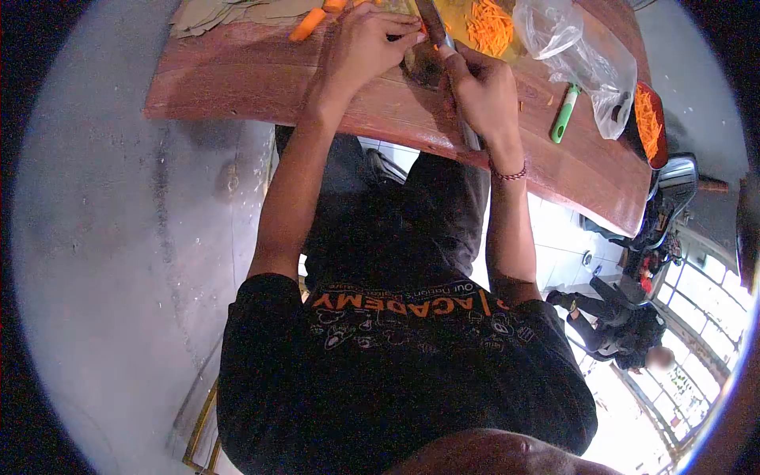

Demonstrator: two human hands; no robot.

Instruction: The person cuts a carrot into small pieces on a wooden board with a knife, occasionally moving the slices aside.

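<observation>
The right hand (484, 91) is clamped on a long knife with a dark, flat metal blade (431, 20), and its thumb lies forward, near the root of the blade. The left hand (368, 43) is just beside this blade, with its thumb and forefinger reaching to a small bright orange piece of carrot (423, 30); whether these fingertips press it or only touch it, I cannot tell. This piece is mostly hidden, between the left fingertips and the knife, at the far part of the red-brown wooden table (237, 75).

Just to the right of the blade there is a loose heap of thin orange carrot strips (489, 30), and beyond the left wrist lie thicker orange carrot pieces (309, 24). A crumpled clear plastic bag (582, 55) and a tool with a green handle (564, 115) are further to the right.

I judge that the step in hand is the slicing of carrot into thin strips. The next move calls for a steady piece, left fingertips kept back from the edge, and a controlled, straight stroke of the knife
</observation>
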